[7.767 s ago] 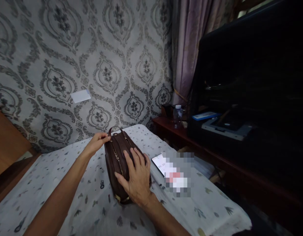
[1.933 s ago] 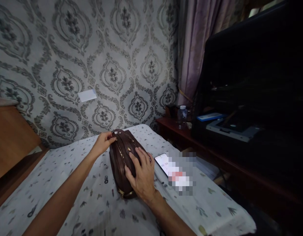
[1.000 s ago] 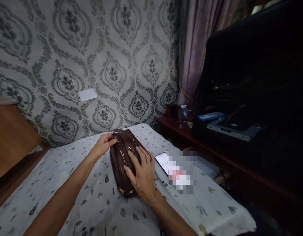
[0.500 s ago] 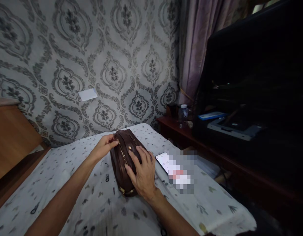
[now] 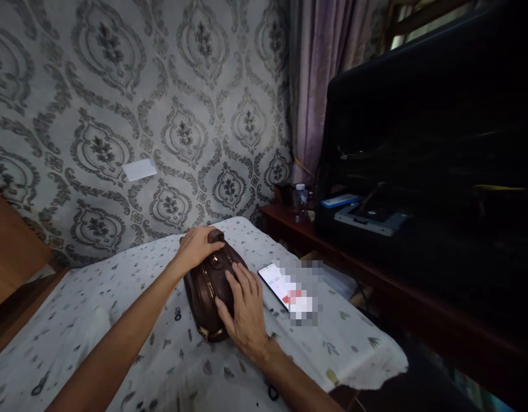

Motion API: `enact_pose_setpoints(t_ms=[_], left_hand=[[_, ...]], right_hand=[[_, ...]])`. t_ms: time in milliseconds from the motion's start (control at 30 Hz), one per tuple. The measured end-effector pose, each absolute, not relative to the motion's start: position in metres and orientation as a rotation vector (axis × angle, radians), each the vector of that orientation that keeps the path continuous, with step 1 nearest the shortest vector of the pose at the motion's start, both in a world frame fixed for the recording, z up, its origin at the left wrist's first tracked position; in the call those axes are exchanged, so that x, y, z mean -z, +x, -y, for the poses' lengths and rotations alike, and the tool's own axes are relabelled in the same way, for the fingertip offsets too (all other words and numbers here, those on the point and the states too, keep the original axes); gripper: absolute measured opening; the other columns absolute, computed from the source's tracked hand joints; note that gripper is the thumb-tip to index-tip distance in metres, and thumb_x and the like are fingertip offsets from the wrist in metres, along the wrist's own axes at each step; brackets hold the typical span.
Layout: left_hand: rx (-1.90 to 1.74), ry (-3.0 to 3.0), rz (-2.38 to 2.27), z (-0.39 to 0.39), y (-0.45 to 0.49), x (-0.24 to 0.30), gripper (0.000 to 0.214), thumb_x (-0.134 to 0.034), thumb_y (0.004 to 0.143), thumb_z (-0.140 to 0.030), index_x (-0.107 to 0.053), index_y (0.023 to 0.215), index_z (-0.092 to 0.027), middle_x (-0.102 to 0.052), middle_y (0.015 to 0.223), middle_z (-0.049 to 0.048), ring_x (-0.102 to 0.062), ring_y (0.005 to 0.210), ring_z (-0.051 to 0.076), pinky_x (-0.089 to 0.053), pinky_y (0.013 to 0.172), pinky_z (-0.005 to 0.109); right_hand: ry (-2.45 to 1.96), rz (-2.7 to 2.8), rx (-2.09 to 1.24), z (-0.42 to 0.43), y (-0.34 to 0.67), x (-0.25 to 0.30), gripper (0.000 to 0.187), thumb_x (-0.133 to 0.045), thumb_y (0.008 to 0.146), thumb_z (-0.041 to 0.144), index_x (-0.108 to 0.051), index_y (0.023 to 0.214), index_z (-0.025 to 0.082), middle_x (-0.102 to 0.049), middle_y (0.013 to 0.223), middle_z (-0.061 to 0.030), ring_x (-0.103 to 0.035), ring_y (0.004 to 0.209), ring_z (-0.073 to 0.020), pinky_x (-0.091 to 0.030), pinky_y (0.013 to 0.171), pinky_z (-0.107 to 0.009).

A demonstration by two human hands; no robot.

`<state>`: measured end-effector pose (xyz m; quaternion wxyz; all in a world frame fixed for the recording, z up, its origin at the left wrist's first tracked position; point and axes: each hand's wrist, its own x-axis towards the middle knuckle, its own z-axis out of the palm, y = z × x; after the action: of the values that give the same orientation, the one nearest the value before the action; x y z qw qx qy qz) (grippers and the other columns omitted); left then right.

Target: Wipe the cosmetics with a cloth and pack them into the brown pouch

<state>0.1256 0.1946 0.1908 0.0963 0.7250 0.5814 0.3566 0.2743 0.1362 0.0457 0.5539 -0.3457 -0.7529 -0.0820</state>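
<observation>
A dark brown leather bag [image 5: 203,286] with gold trim lies on a bed covered by a white printed sheet [image 5: 118,320]. My left hand [image 5: 197,247] is curled over the bag's far end, fingers wrapped on the top by the handle. Flat on the near side of the bag rests my right hand [image 5: 243,309], fingers spread and pressing it down. A phone [image 5: 273,278] with a lit screen lies on the sheet just right of the bag.
Patterned grey wallpaper stands behind the bed, with a white plate [image 5: 139,169] on it. A purple curtain [image 5: 315,86] hangs at the corner. A dark wooden shelf [image 5: 332,246] to the right carries a small bottle [image 5: 300,200], a blue item [image 5: 341,200] and a large black unit [image 5: 427,131].
My left hand has moved from pinching at the bag's end to gripping over its top. The right hand stays pressed on the bag. The camera has shifted a little to the right.
</observation>
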Motion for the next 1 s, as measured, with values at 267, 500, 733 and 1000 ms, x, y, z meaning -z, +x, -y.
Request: enact_pose_setpoints(t_ms=[267, 500, 733, 1000], left_hand=[[-1.101, 2.158, -1.790, -0.198, 0.137, -0.187, 0.006, -0.066, 0.072, -0.024, -0.065, 0.066, -0.021, -0.056, 0.059, -0.0026, -0.047, 0.062, 0.017, -0.029, 0.062, 0.028], [-1.240, 1.972, -1.729, -0.204, 0.132, -0.177, 0.015, -0.066, 0.070, -0.030, -0.058, 0.063, -0.020, -0.053, 0.057, -0.0046, -0.044, 0.058, 0.014, -0.031, 0.058, 0.027], [-1.343, 1.761, -1.582, -0.210, 0.129, -0.169, 0.024, -0.067, 0.067, -0.040, -0.057, 0.062, -0.019, -0.057, 0.059, -0.0028, -0.049, 0.058, 0.014, -0.038, 0.059, 0.026], [-1.357, 1.734, -1.546, -0.206, 0.130, -0.170, 0.023, -0.070, 0.065, -0.038, -0.057, 0.062, -0.019, -0.055, 0.058, -0.0041, -0.048, 0.057, 0.013, -0.037, 0.058, 0.026]], right_hand=[[-0.770, 1.784, 0.155, -0.139, 0.279, -0.051, 0.041, -0.053, 0.091, 0.028, -0.050, 0.131, 0.017, -0.060, 0.135, -0.0130, -0.046, 0.132, -0.0290, -0.029, 0.112, -0.054], [-0.756, 1.761, 0.092, -0.139, 0.280, -0.053, 0.039, -0.053, 0.090, 0.026, -0.053, 0.129, 0.020, -0.063, 0.133, -0.0097, -0.049, 0.130, -0.0271, -0.024, 0.114, -0.053], [-0.758, 1.763, 0.087, -0.140, 0.279, -0.052, 0.040, -0.052, 0.090, 0.023, -0.054, 0.130, 0.021, -0.065, 0.131, -0.0081, -0.049, 0.131, -0.0265, -0.019, 0.117, -0.053], [-0.769, 1.752, 0.073, -0.140, 0.279, -0.054, 0.039, -0.053, 0.088, 0.025, -0.056, 0.127, 0.022, -0.065, 0.128, -0.0073, -0.049, 0.130, -0.0272, -0.020, 0.116, -0.054]])
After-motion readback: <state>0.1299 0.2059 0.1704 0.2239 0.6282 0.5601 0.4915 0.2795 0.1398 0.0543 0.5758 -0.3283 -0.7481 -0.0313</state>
